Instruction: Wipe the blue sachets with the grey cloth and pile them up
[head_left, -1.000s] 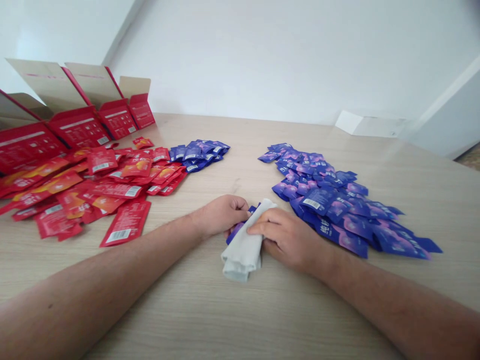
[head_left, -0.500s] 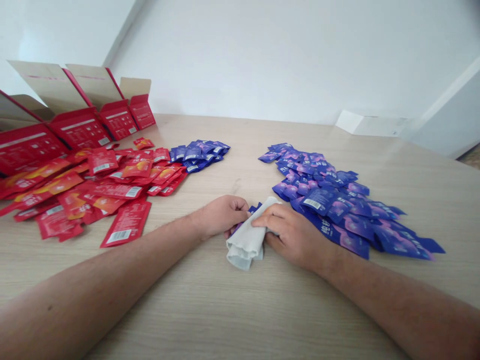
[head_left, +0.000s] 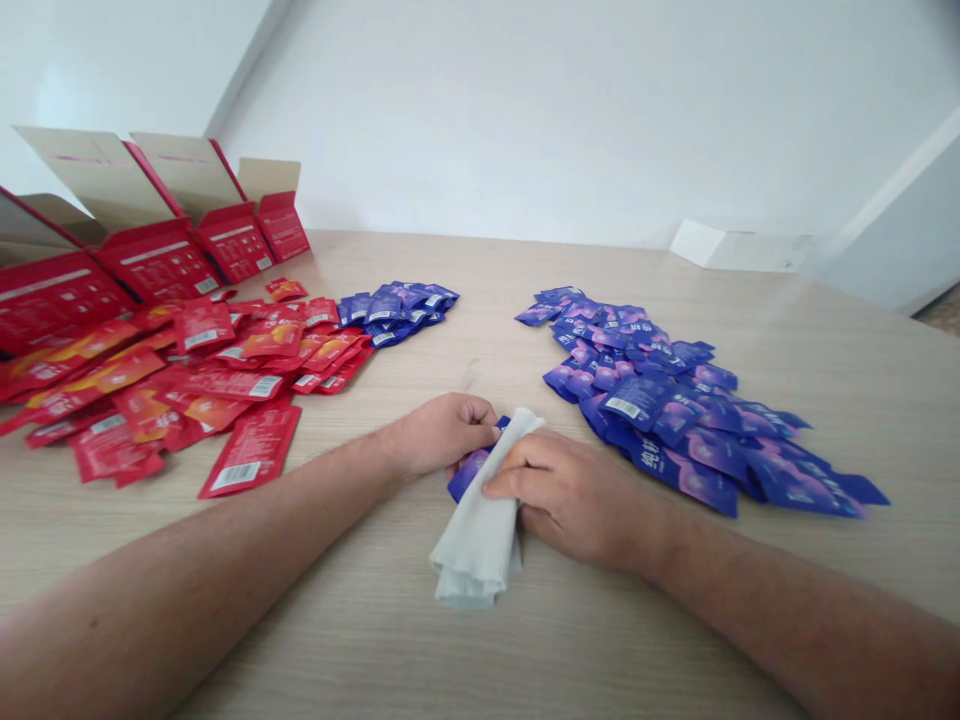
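Observation:
My left hand (head_left: pixel 444 432) is closed, pinching a blue-purple sachet (head_left: pixel 469 472) that lies on the wooden table (head_left: pixel 480 620). My right hand (head_left: pixel 564 488) is closed on a folded white cloth (head_left: pixel 477 540) and presses it over the sachet, hiding most of it. The cloth's loose end hangs toward me on the table. A big heap of blue-purple sachets (head_left: pixel 675 400) lies just right of my right hand.
A spread of red sachets (head_left: pixel 180 385) covers the table's left side, with a small pile of blue sachets (head_left: pixel 397 303) behind it. Several open red cartons (head_left: pixel 150 250) stand at the far left. A white box (head_left: pixel 739 247) sits at the far right edge.
My right hand has drawn the cloth toward me along the sachet, after pushing it away half a second ago. More of the sachet shows now. My left hand has stayed put.

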